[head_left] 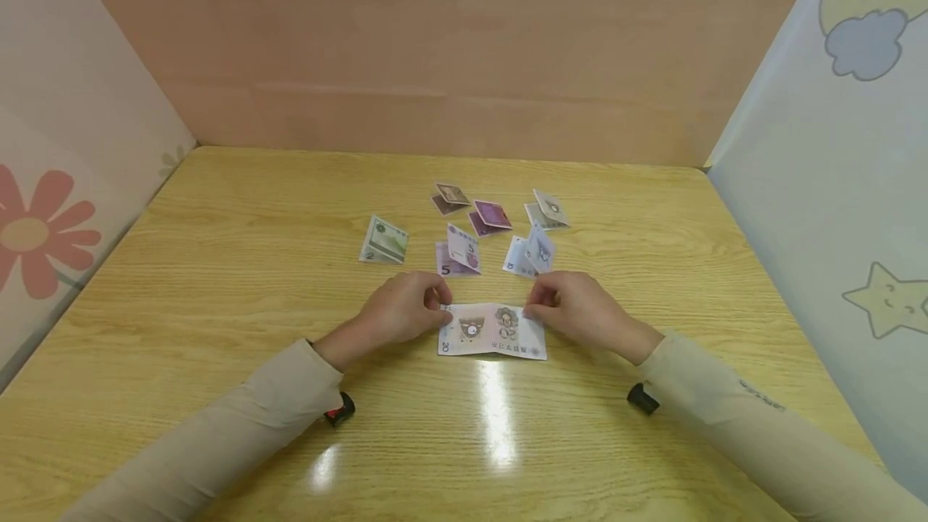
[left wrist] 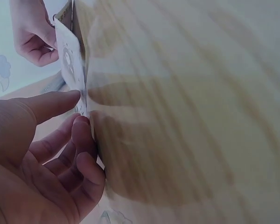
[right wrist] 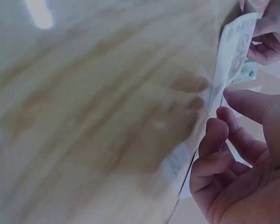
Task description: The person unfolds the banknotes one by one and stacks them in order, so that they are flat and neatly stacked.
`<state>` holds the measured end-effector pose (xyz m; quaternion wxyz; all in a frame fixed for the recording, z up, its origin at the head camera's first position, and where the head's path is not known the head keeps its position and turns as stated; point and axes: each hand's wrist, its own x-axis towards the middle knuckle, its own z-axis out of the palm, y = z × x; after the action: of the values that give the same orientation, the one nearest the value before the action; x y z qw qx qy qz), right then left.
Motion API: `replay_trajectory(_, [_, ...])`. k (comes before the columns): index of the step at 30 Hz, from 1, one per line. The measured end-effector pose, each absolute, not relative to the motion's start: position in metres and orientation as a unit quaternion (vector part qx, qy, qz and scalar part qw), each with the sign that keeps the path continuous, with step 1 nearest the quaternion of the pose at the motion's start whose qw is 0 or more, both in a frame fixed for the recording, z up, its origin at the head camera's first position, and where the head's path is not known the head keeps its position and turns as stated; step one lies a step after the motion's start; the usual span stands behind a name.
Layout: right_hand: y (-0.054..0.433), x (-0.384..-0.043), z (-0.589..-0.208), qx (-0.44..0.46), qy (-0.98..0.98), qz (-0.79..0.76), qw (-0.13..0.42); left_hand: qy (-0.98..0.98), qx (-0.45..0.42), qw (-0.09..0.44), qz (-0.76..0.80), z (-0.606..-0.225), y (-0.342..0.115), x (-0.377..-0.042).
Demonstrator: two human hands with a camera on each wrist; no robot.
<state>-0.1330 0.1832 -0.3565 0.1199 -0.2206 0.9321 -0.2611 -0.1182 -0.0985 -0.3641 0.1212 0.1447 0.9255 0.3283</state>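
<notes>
A pale play banknote (head_left: 482, 338) marked 20 lies on the wooden table in the head view, creased upward along its middle. My left hand (head_left: 406, 306) pinches its far left corner between thumb and fingertips. At the far right corner, my right hand (head_left: 583, 311) pinches it the same way. Seen from the left wrist, the note (left wrist: 69, 56) rises slightly off the tabletop, its edge between thumb and fingers. From the right wrist, the note (right wrist: 235, 49) stretches from my right fingertips toward the other hand.
Beyond the hands stand several folded notes: a green one (head_left: 386, 239), a purple 5 (head_left: 461, 250), a blue one (head_left: 540, 250), a brown one (head_left: 453, 195), a magenta one (head_left: 493, 214) and a grey one (head_left: 548, 209). Patterned side walls and a plain back wall (head_left: 449, 47) enclose the table (head_left: 217, 280).
</notes>
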Motion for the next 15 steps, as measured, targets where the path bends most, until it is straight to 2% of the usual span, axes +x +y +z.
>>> replay_trajectory(6, [0.196, -0.133, -0.353, -0.202, 0.929, -0.290, 0.110, 0.919, 0.140, 0.115, 0.351, -0.363, -0.101, -0.119])
replay_trajectory(15, [0.215, -0.137, -0.345, -0.153, 0.916, -0.348, 0.127, 0.907, 0.172, 0.094, 0.374, -0.352, -0.086, -0.123])
